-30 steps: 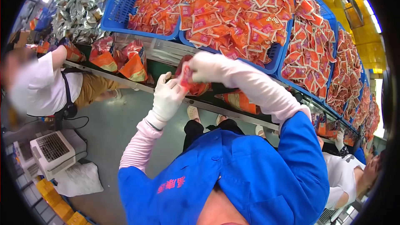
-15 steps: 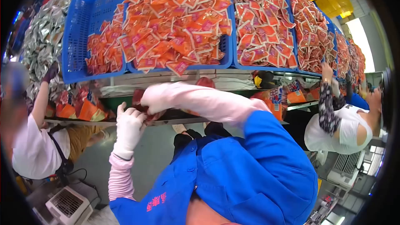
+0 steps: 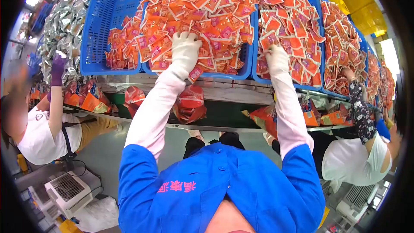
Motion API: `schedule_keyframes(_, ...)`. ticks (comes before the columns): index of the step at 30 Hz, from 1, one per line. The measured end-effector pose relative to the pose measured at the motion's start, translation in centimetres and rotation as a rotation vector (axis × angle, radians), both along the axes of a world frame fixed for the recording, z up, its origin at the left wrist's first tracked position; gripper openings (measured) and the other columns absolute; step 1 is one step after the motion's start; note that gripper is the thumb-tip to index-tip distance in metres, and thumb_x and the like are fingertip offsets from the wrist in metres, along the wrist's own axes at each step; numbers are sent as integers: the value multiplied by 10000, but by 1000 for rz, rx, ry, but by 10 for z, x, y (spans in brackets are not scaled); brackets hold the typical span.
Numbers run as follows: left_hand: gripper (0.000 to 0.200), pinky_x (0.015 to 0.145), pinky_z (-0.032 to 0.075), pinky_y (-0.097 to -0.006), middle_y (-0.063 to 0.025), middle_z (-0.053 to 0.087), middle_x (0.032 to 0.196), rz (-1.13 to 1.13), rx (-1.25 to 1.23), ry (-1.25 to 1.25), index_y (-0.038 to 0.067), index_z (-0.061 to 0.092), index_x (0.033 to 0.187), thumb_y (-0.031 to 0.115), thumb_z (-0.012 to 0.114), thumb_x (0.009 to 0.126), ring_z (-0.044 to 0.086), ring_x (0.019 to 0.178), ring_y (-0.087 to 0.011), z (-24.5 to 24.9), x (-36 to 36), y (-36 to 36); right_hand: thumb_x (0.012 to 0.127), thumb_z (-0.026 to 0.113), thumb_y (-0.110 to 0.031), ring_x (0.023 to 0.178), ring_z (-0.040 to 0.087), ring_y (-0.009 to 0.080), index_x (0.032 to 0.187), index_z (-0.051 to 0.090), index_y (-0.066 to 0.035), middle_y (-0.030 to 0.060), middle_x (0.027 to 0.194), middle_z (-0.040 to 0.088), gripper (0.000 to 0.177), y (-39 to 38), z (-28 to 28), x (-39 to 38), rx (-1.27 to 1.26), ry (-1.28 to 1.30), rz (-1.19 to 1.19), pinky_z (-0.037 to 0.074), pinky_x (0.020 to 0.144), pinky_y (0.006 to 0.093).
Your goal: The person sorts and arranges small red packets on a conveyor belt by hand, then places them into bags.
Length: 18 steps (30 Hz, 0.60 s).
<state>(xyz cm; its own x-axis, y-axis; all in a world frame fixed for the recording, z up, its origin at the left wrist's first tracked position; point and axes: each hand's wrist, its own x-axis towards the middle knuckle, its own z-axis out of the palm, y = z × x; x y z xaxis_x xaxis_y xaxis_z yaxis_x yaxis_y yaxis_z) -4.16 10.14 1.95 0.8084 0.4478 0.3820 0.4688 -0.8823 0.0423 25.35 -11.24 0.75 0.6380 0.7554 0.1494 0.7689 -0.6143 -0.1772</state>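
Note:
My left hand, in a white glove, lies on the heap of orange sachets in the wide blue crate, its fingers curled down onto the sachets. Over the crate to the right, my right hand, gloved too, has its fingertips closed at a sachet among the red-orange sachets. Exactly what each hand grips is partly hidden by the fingers. Below my arms, a red bag stands on the dark green conveyor belt, with another red bag to its left.
A blue crate at the left is partly filled with sachets. Silver packets are heaped further left. Co-workers stand on both sides, one with a purple glove, one reaching into a right-hand crate. A red-orange bag leans by my right forearm.
Both my hands have moved up from the red bags over the belt to the sachets, the left into the wide crate, the right into the crate beside it. The view has shifted slightly.

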Motion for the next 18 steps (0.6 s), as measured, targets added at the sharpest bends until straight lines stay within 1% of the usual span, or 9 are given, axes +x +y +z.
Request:
schedule_keyframes(1,224,1022,410,-472,-75,691,1062,-49,-80,-168,133,753,979,145,763,756,602,1089,-262,7,-7,2,879,767,-200,867,731,336,978,712,-50,193,938,733,188,-6,19,-3,195,187,13,578,751,453)
schedule_keyframes(2,195,970,466,-430,-104,681,1051,-11,-199,-262,82,722,969,50,723,777,625,1052,-299,27,-21,-9,948,725,-165,859,755,285,966,704,-30,161,992,769,137,-7,68,-34,478,943,-110,595,750,446)
schedule_keyframes(4,188,878,528,-368,-92,671,1027,-51,-654,-394,14,688,996,-39,656,818,661,987,-268,55,-49,-30,954,662,-10,1062,734,287,1026,707,-23,199,1106,750,86,-2,121,-79,663,1636,444,571,959,405)
schedule_keyframes(6,161,775,523,-268,-39,630,996,-103,-1069,-530,-61,651,1049,-60,603,896,615,895,-94,71,-68,-59,842,784,-71,1190,667,275,1003,693,-67,150,1279,676,185,22,109,-133,457,920,749,521,985,357)
schedule_keyframes(7,173,766,516,-264,-41,634,1000,-54,-1077,-469,-60,655,1066,-55,601,902,608,880,-92,75,-78,-70,832,797,-63,1073,695,233,958,663,-42,112,1123,703,185,31,123,-171,336,852,840,535,929,345)
schedule_keyframes(12,654,935,518,-334,-143,690,1135,-13,-1245,-620,-10,541,1418,206,804,860,668,1003,-249,51,-172,-111,928,720,0,775,698,144,958,618,-54,54,858,701,119,65,143,-234,356,1466,470,551,692,290)
schedule_keyframes(13,851,1045,473,-400,-152,684,1209,-15,-870,-241,39,437,1520,276,846,813,643,1131,-304,71,-193,-110,960,692,1,770,699,136,965,632,-65,30,866,693,89,82,122,-250,585,1455,426,550,688,280)
schedule_keyframes(16,297,1130,390,-530,-84,716,932,-65,-223,186,73,749,1032,173,753,753,642,1093,-258,45,-232,-94,871,725,22,814,716,191,926,664,-45,85,855,707,106,108,77,-301,591,1038,862,567,726,329)
schedule_keyframes(18,116,1080,427,-561,-35,666,804,2,-113,41,105,694,770,142,732,667,653,981,-229,24,-243,-94,865,725,-87,853,726,237,968,719,-75,102,861,719,104,110,60,-321,-113,623,1212,570,773,366)
